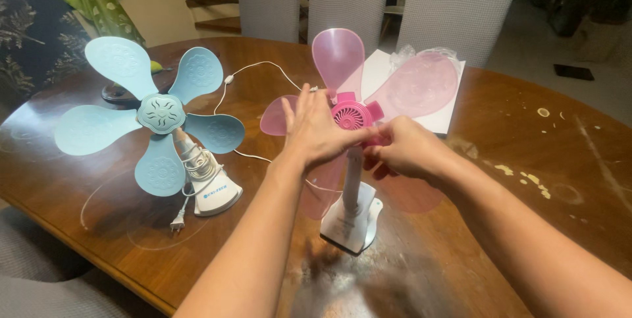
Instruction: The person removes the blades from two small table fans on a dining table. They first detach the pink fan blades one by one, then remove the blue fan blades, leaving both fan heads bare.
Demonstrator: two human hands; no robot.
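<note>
While the left hand [315, 128] lies half-open over the pink fan [352, 115], fingers spread against its hub, and the right hand [403, 150] pinches a blade root just beside it, steady hub support and gentle pressure seem wise.

Round wooden surface [526, 160], glossy and scuffed.
On it stand a pink fan [352, 160] and a blue fan [161, 120]; white paper [441, 117] lies behind.
</note>
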